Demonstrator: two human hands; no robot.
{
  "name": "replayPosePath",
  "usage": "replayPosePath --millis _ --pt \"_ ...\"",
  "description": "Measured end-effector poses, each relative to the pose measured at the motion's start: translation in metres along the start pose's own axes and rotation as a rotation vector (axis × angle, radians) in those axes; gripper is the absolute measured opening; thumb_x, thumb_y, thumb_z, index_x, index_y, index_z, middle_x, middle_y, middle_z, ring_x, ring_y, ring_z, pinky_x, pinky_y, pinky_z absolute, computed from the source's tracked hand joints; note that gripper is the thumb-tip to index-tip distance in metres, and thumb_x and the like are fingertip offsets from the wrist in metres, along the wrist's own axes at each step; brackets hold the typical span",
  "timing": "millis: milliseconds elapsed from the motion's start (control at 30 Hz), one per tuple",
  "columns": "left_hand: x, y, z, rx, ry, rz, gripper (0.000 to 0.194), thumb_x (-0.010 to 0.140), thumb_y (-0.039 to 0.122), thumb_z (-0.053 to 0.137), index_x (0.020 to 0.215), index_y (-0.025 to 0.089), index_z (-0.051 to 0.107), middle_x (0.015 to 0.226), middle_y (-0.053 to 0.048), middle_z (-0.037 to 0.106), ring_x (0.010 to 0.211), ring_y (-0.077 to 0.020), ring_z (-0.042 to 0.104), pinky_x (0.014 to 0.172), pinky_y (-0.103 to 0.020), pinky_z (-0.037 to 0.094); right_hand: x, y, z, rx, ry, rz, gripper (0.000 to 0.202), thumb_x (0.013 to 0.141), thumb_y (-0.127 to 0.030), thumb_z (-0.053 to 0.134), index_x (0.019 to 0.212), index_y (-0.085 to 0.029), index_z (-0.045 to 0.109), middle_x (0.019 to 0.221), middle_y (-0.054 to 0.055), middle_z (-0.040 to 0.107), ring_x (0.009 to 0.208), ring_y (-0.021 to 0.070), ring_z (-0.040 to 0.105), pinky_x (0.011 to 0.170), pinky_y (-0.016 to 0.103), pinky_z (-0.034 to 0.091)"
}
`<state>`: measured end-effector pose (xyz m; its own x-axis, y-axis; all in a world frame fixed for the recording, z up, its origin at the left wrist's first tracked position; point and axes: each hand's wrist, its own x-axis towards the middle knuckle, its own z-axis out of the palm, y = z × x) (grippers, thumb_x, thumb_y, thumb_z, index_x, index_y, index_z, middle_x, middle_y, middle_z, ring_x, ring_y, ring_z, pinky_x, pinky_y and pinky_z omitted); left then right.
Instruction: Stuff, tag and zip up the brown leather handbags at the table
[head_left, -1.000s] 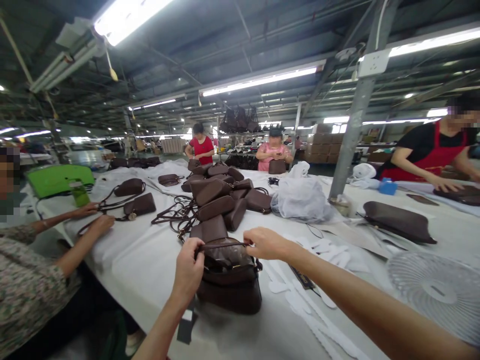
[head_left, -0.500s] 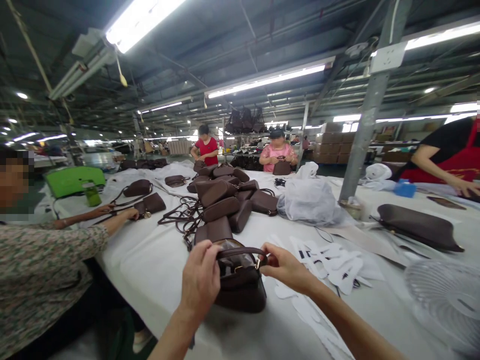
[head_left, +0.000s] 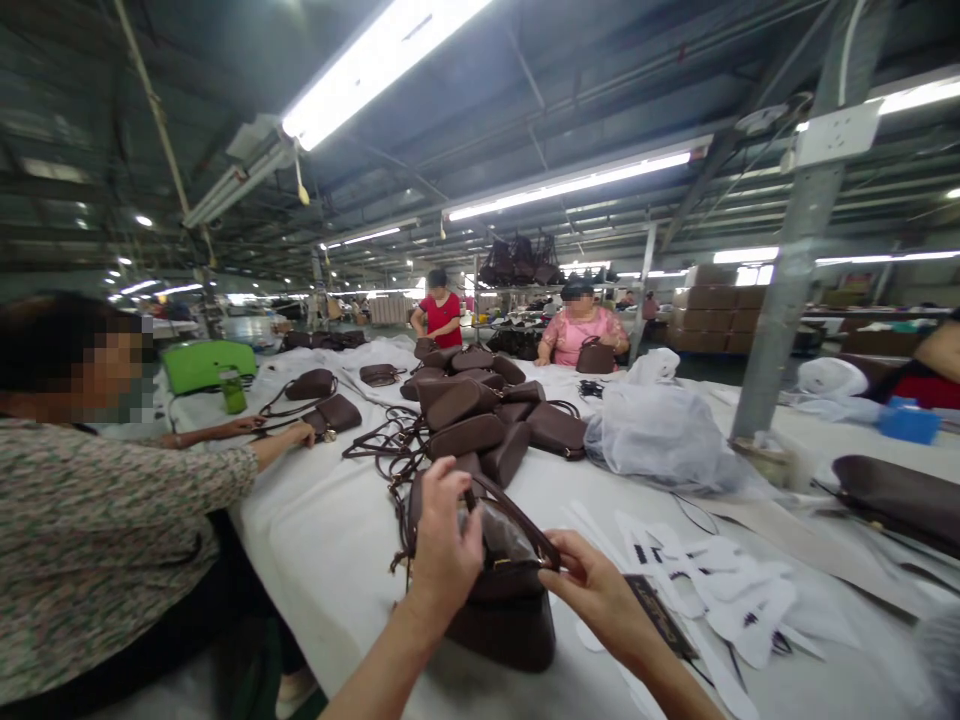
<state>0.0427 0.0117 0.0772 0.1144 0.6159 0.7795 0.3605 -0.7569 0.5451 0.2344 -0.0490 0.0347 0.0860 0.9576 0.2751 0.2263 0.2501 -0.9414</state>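
A dark brown handbag point(head_left: 504, 628) stands on the white-covered table in front of me, its top open with clear plastic showing inside. A handle point(head_left: 517, 515) arches over its opening. My left hand point(head_left: 444, 545) is at the left end of the handle, fingers curled, with a dark strip of it between thumb and fingers. My right hand point(head_left: 592, 580) pinches the handle's right end near gold-coloured hardware. Just beyond lies a heap of similar brown handbags point(head_left: 466, 435) with thin straps point(head_left: 386, 435) trailing to the left.
White cut-out pieces point(head_left: 720, 580) and a dark card point(head_left: 660, 615) lie right of the bag. Further off are a bundle of translucent plastic point(head_left: 652, 430), a metal post point(head_left: 787, 290) and another brown bag point(head_left: 892, 500). A co-worker point(head_left: 112, 500) handles bags on the left; others stand across the table.
The view has swung left, so the scene sits further right. My left fingers have loosened and lifted somewhat around the handle's end; my right hand keeps its pinch.
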Motion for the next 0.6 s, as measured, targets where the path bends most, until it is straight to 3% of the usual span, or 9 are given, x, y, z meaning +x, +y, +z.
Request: replayPosePath --millis 100,200,300,433,600 --pt "-0.026 0.005 0.009 0.121 -0.289 0.279 0.02 0.081 0.007 0.045 0.094 0.018 0.056 0.106 -0.011 0.059 0.098 -0.0202 0.061 0.088 -0.033 0.052 0.003 0.014 0.001 -0.019 0.06 -0.025 0.018 0.073 -0.034 0.065 0.085 -0.02 0.06 0.084 0.002 0.064 0.084 0.0202 0.064 0.076 0.03 0.053" --pt "-0.043 0.008 0.024 0.207 -0.478 0.439 0.033 0.078 0.011 0.052 0.111 0.017 0.055 0.108 -0.012 0.062 0.099 -0.0242 0.061 0.088 -0.035 0.053 0.004 0.03 0.003 -0.039 0.172 -0.072 0.029 0.071 -0.042 0.069 0.089 -0.02 0.063 0.095 0.005 0.067 0.091 0.0221 0.065 0.078 0.031 0.055" --pt "-0.041 0.013 0.035 0.299 -0.5 0.4 0.044 0.077 0.01 0.055 0.121 0.015 0.05 0.119 -0.014 0.061 0.105 -0.0269 0.059 0.092 -0.039 0.05 0.003 0.041 0.004 -0.089 0.313 -0.133 0.033 0.07 -0.048 0.069 0.087 -0.02 0.064 0.093 0.006 0.069 0.09 0.0226 0.066 0.078 0.03 0.056" --pt "-0.034 0.017 0.046 0.394 -0.538 0.376 0.025 0.078 0.013 0.056 0.103 0.015 0.057 0.094 -0.011 0.065 0.088 -0.0258 0.06 0.083 -0.038 0.051 0.001 0.046 -0.001 -0.201 0.363 -0.188 0.038 0.069 -0.048 0.07 0.094 -0.02 0.064 0.091 0.006 0.071 0.083 0.023 0.069 0.077 0.032 0.058" --pt "-0.039 0.007 0.058 0.441 -0.457 0.41 0.009 0.079 0.022 0.062 0.084 0.015 0.058 0.085 -0.008 0.062 0.084 -0.0251 0.059 0.08 -0.041 0.05 -0.006 0.049 -0.003 -0.219 0.334 -0.217 0.036 0.067 -0.044 0.073 0.094 -0.022 0.065 0.088 0.005 0.072 0.077 0.0232 0.071 0.071 0.03 0.061"
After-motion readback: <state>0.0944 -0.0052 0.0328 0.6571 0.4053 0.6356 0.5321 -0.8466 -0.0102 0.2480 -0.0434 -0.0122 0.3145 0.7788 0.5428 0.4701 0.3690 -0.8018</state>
